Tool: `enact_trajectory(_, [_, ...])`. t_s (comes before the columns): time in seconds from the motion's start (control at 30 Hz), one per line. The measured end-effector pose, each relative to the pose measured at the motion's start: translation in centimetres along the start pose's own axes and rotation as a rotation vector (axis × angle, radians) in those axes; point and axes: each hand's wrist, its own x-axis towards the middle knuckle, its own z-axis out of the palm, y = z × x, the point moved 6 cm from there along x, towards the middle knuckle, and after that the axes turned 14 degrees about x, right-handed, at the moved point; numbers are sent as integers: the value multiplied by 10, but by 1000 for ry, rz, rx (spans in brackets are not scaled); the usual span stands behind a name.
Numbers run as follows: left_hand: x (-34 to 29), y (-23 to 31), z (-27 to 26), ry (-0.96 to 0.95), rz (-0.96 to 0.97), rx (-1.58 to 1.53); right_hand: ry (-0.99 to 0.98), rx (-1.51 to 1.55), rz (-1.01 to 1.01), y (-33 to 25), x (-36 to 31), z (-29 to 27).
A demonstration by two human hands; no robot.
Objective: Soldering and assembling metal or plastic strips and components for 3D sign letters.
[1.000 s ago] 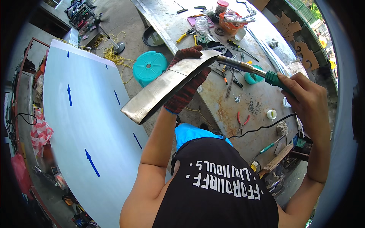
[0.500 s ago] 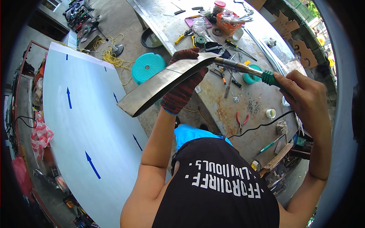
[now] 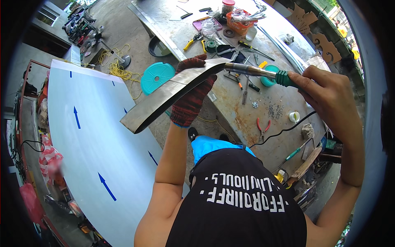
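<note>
So the fingers of the left hand (image 3: pixel 191 99), in a dark red and black knit glove, are gripping a curved metal piece (image 3: pixel 173 89) near the centre of the frame. The metal is lying across the hand, hiding the middle of it: some of the glove is showing past the upper edge and the rest is sticking out below, so I can't tell exactly how the hidden fingers are sitting. The long end is running down and left, well clear of the fingers. Over at right, the bare right hand (image 3: pixel 325 92) is closing its thumb and fingers around the grip of a green-handled tool (image 3: pixel 256 71), and its metal shaft is pointing left at the piece's upper right end. The tip is meeting that end in the view, but I can't tell if it's really touching. Farther out, a teal cup (image 3: pixel 269 79) is standing just below the shaft, red-handled pliers (image 3: pixel 263 129) are lying right of centre on the metal table (image 3: pixel 240 117), and an orange basket (image 3: pixel 238 29) is sitting toward the top. A turquoise stool (image 3: pixel 157 78) is standing left of the glove, and a big pale sheet with blue arrows (image 3: pixel 92 144) is filling much of the left side.
</note>
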Motion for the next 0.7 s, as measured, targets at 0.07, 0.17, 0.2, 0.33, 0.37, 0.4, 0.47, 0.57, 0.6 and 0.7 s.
enact_trajectory(0.07, [0,-1,0,7,9,-31,-7,-8,3,0,-1,0])
enact_trajectory(0.17, [0,-1,0,14,10,8,-18,-36,-23,-4,1,-1])
enact_trajectory(0.2, [0,-2,0,12,10,9,-16,-35,-21,-4,1,-1])
enact_trajectory(0.33, [-1,-5,1,17,1,-51,-50,-63,-28,-4,2,-3])
enact_trajectory(0.37, [-1,-3,0,26,19,-40,-80,-81,-29,-4,2,-2])
enact_trajectory(0.4, [-1,-4,0,25,18,-39,-79,-80,-29,-4,2,-2])
enact_trajectory(0.47, [-2,-6,0,24,16,-67,-81,-75,-19,-4,2,-2])
enact_trajectory(0.57, [-3,-6,0,22,-21,-86,-92,-79,20,-3,0,-2])
enact_trajectory(0.6, [-3,-6,0,22,-19,-87,-91,-81,21,-5,0,-1])
enact_trajectory(0.7, [-4,-5,-1,13,59,-30,-63,-66,71,-4,0,0])
